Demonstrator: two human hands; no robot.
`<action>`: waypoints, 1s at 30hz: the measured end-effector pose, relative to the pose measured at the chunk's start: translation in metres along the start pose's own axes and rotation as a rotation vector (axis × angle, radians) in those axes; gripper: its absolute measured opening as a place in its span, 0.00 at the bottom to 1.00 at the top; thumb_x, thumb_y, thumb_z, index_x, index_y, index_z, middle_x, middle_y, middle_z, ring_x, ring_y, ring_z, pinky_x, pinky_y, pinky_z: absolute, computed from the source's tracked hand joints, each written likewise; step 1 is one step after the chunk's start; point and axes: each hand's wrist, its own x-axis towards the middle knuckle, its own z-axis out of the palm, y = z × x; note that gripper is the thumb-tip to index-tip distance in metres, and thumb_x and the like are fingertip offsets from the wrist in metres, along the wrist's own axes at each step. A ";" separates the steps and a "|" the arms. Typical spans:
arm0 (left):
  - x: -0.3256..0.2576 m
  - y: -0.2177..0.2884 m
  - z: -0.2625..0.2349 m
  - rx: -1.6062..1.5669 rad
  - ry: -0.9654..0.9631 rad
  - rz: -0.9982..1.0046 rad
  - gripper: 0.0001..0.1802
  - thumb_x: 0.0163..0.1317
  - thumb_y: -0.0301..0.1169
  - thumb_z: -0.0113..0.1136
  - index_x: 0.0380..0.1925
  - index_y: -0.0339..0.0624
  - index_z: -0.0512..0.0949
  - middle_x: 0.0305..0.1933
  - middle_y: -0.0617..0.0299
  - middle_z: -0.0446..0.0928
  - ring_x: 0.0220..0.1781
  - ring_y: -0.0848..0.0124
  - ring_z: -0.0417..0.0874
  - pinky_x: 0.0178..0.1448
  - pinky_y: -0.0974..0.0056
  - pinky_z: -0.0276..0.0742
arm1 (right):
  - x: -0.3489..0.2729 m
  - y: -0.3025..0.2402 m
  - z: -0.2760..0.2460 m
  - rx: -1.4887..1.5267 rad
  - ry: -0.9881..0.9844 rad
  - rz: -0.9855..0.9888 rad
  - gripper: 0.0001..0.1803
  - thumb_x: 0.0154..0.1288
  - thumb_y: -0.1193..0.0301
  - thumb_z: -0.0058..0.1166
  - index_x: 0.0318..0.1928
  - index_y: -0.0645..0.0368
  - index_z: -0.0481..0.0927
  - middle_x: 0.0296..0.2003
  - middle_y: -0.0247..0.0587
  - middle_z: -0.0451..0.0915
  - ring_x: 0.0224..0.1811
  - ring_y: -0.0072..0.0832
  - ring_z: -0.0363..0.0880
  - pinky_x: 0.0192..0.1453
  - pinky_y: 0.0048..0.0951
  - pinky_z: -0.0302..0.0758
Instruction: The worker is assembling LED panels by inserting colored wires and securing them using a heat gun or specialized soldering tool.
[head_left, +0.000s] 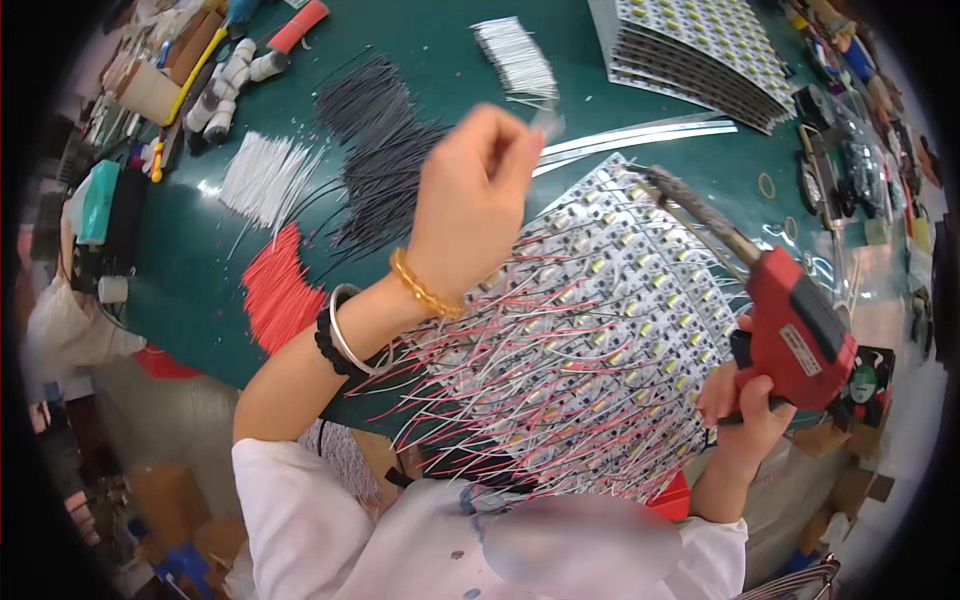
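Observation:
My right hand (748, 415) is wrapped round the grip of a red and black soldering gun (790, 310). Its long metal barrel points up and left, with the tip above the far corner of a panel of small LED boards (655, 270). Many red, white and black wires (500, 400) trail off the panel's near left side. My left hand (468, 205) is raised over the panel's far left part, thumb and fingers pinched together. A small, blurred, translucent whitish thing shows at those fingertips; its kind cannot be told.
Bundles of black wires (378, 150), white wires (265, 180) and red wires (280, 290) lie left on the green table (190, 260). Pale strips (635, 142) and a bundle of short white pieces (515, 58) lie beyond the panel. Stacked LED panels (690, 50) stand far right.

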 end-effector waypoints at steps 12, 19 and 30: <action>-0.018 -0.011 -0.005 -0.269 0.101 0.188 0.07 0.71 0.30 0.44 0.41 0.37 0.67 0.35 0.62 0.69 0.26 0.79 0.65 0.33 0.73 0.65 | -0.007 0.004 -0.004 0.127 0.024 -0.043 0.44 0.57 0.47 0.59 0.55 0.79 0.62 0.11 0.30 0.65 0.09 0.19 0.64 0.16 0.21 0.63; -0.025 -0.011 -0.006 -0.252 0.084 0.124 0.07 0.72 0.31 0.43 0.40 0.39 0.66 0.41 0.61 0.68 0.25 0.81 0.61 0.30 0.72 0.60 | -0.015 0.012 -0.019 0.089 -0.041 -0.096 0.41 0.63 0.48 0.52 0.58 0.76 0.59 0.12 0.28 0.62 0.09 0.18 0.63 0.18 0.21 0.65; -0.032 0.049 0.001 -1.156 0.024 -0.350 0.08 0.70 0.32 0.43 0.38 0.41 0.69 0.31 0.61 0.66 0.25 0.75 0.60 0.31 0.69 0.60 | -0.024 -0.003 0.000 -0.100 0.175 -0.107 0.30 0.61 0.72 0.55 0.59 0.74 0.60 0.15 0.32 0.68 0.12 0.18 0.63 0.21 0.20 0.66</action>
